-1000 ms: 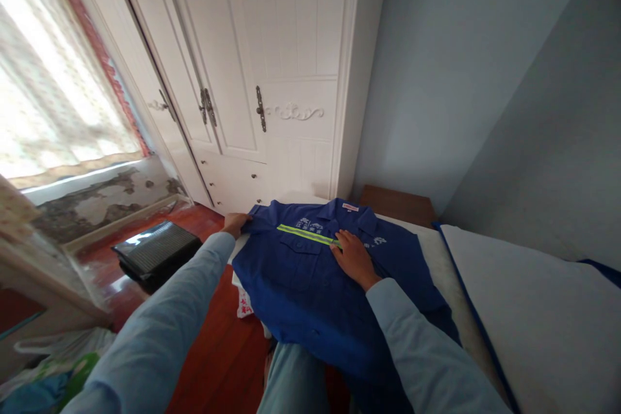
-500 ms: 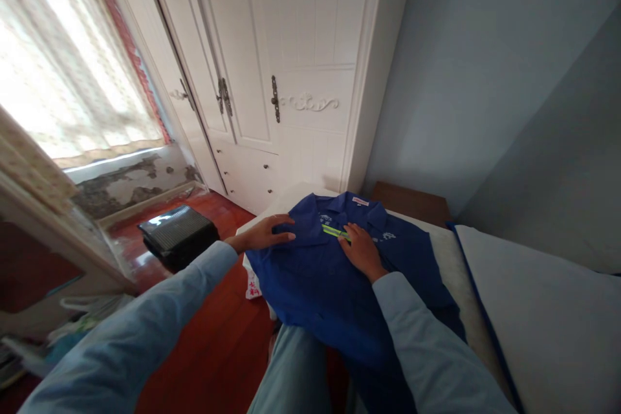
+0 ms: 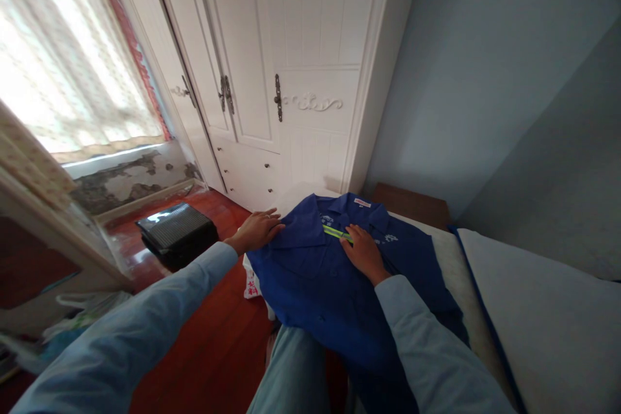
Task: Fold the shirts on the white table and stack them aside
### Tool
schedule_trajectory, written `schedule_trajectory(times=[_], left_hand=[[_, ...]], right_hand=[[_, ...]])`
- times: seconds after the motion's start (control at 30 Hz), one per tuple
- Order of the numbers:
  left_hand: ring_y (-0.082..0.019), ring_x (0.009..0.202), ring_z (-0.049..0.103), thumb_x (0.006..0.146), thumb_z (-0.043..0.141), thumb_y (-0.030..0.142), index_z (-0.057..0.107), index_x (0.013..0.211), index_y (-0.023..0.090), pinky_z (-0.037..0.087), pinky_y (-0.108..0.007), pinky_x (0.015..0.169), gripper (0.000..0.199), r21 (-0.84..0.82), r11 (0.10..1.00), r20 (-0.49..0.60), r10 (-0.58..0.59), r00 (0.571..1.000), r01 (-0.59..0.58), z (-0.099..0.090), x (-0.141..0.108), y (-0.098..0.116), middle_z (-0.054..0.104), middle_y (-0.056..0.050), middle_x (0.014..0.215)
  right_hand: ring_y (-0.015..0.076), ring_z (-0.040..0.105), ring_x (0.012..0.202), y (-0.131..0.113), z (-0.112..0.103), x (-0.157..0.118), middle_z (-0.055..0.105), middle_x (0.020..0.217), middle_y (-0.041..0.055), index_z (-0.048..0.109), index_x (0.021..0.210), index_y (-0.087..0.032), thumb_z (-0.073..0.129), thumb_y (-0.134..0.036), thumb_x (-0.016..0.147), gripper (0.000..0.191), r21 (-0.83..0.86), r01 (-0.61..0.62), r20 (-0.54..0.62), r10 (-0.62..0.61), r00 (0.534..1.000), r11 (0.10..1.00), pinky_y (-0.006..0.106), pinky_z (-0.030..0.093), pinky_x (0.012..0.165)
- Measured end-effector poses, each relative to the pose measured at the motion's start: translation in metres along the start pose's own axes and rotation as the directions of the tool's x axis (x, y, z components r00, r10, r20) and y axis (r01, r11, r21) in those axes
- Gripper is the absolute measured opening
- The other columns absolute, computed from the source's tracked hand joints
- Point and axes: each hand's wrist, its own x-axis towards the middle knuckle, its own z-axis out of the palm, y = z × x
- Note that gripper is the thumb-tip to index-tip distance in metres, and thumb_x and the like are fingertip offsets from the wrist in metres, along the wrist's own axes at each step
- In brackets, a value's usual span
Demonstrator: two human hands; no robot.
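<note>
A dark blue short-sleeved work shirt point(image 3: 310, 284) lies spread out, its collar at the far end and its lower part hanging toward my legs. It has pale printing on the chest, a label inside the collar and a yellow-green strip point(image 3: 334, 231) across the front. My left hand point(image 3: 257, 231) rests at the outer end of the folded-over left sleeve, fingers stretched out. Over the chest, my right hand point(image 3: 363, 251) lies with its fingers spread at the strip's right end, touching the cloth.
The shirt lies on a pale covered surface point(image 3: 451, 259). A white panel with a blue edge point(image 3: 543, 297) stands to the right, and a brown wooden piece point(image 3: 412, 204) behind. A white wardrobe point(image 3: 310, 32) rises ahead. On the red floor sits a black case point(image 3: 179, 233).
My left hand has moved left across the sleeve to its outer end, and the sleeve lies flatter. My right hand stays at the strip.
</note>
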Motion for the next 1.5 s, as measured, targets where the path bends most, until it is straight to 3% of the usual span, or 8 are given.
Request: schedule_trajectory(times=[0.13, 0.37, 0.5, 0.77, 0.93, 1.13, 1.3, 1.5], left_hand=[[-0.023, 0.147, 0.037, 0.101, 0.037, 0.046, 0.057, 0.142, 0.023, 0.027, -0.041, 0.124, 0.05, 0.043, 0.991, 0.002, 0.124, 0.992, -0.124, 0.004, 0.041, 0.022, 0.053, -0.007, 0.151], [-0.03, 0.155, 0.015, 0.099, 0.039, 0.059, 0.043, 0.152, 0.017, 0.015, -0.048, 0.125, 0.068, 0.191, 0.961, 0.097, 0.185, 0.978, -0.201, 0.053, 0.115, 0.039, 0.031, -0.013, 0.164], [-0.028, 0.154, 0.02, 0.1, 0.028, 0.061, 0.037, 0.155, 0.019, 0.015, -0.05, 0.124, 0.07, 0.114, 0.991, 0.143, 0.053, 0.988, -0.07, 0.066, 0.129, 0.028, 0.028, -0.014, 0.165], [-0.026, 0.154, 0.022, 0.1, 0.03, 0.058, 0.039, 0.154, 0.019, 0.017, -0.048, 0.124, 0.067, 0.078, 0.997, 0.07, 0.018, 0.997, -0.024, 0.067, 0.129, 0.023, 0.032, -0.012, 0.164], [-0.024, 0.152, 0.028, 0.101, 0.03, 0.053, 0.044, 0.151, 0.013, 0.022, -0.038, 0.125, 0.066, 0.023, 0.998, -0.015, 0.051, 0.999, -0.051, 0.053, 0.093, 0.021, 0.037, -0.012, 0.162], [-0.024, 0.151, 0.031, 0.1, 0.034, 0.057, 0.052, 0.147, 0.024, 0.021, -0.041, 0.126, 0.06, 0.02, 0.996, 0.009, 0.092, 0.996, -0.092, 0.023, -0.014, 0.0, 0.04, -0.005, 0.16], [-0.026, 0.152, 0.027, 0.099, 0.038, 0.06, 0.04, 0.155, 0.023, 0.017, -0.046, 0.126, 0.067, 0.068, 0.995, -0.044, 0.078, 0.996, -0.075, 0.035, -0.077, -0.014, 0.035, -0.009, 0.162], [-0.028, 0.153, 0.022, 0.101, 0.034, 0.058, 0.041, 0.154, 0.018, 0.015, -0.052, 0.126, 0.066, 0.014, 0.995, -0.18, -0.097, 0.979, 0.101, 0.056, -0.098, -0.008, 0.034, -0.013, 0.162]], right_hand=[[0.0288, 0.049, 0.138, -0.002, -0.002, 0.0, 0.057, 0.145, 0.0192, 0.061, 0.136, -0.006, 0.047, -0.034, 0.098, 0.048, -0.001, -0.012, 0.02, 0.012, 1.0, 1.0, 0.043, 0.033, 0.118], [0.0286, 0.049, 0.137, -0.007, -0.009, -0.001, 0.057, 0.145, 0.0166, 0.061, 0.137, -0.009, 0.048, -0.033, 0.098, 0.047, -0.004, -0.021, 0.017, 0.021, 1.0, 1.0, 0.043, 0.034, 0.118], [0.0284, 0.049, 0.138, -0.006, -0.008, -0.001, 0.057, 0.145, 0.0162, 0.061, 0.136, -0.011, 0.049, -0.033, 0.098, 0.046, 0.001, -0.015, 0.011, 0.015, 1.0, 1.0, 0.043, 0.033, 0.119], [0.0279, 0.049, 0.138, -0.006, -0.006, -0.001, 0.058, 0.145, 0.016, 0.062, 0.135, -0.011, 0.049, -0.033, 0.098, 0.046, 0.014, -0.012, 0.0, 0.013, 1.0, 1.0, 0.042, 0.033, 0.119], [0.0287, 0.049, 0.137, -0.007, -0.009, -0.002, 0.058, 0.144, 0.0171, 0.061, 0.135, -0.009, 0.048, -0.033, 0.098, 0.046, -0.009, -0.001, 0.005, 0.001, 1.0, 1.0, 0.041, 0.033, 0.118], [0.0301, 0.049, 0.137, -0.007, -0.007, -0.001, 0.057, 0.144, 0.0201, 0.062, 0.134, -0.009, 0.048, -0.032, 0.098, 0.045, -0.003, 0.005, 0.005, -0.005, 1.0, 1.0, 0.043, 0.034, 0.118], [0.0302, 0.05, 0.136, -0.004, -0.004, 0.0, 0.058, 0.142, 0.0205, 0.062, 0.134, -0.009, 0.047, -0.031, 0.098, 0.045, -0.039, 0.028, -0.01, -0.028, 1.0, 0.999, 0.043, 0.034, 0.117], [0.0285, 0.05, 0.136, -0.003, -0.002, 0.001, 0.058, 0.142, 0.0205, 0.061, 0.134, -0.006, 0.045, -0.031, 0.099, 0.046, -0.086, 0.028, -0.004, -0.028, 1.0, 0.996, 0.038, 0.032, 0.118]])
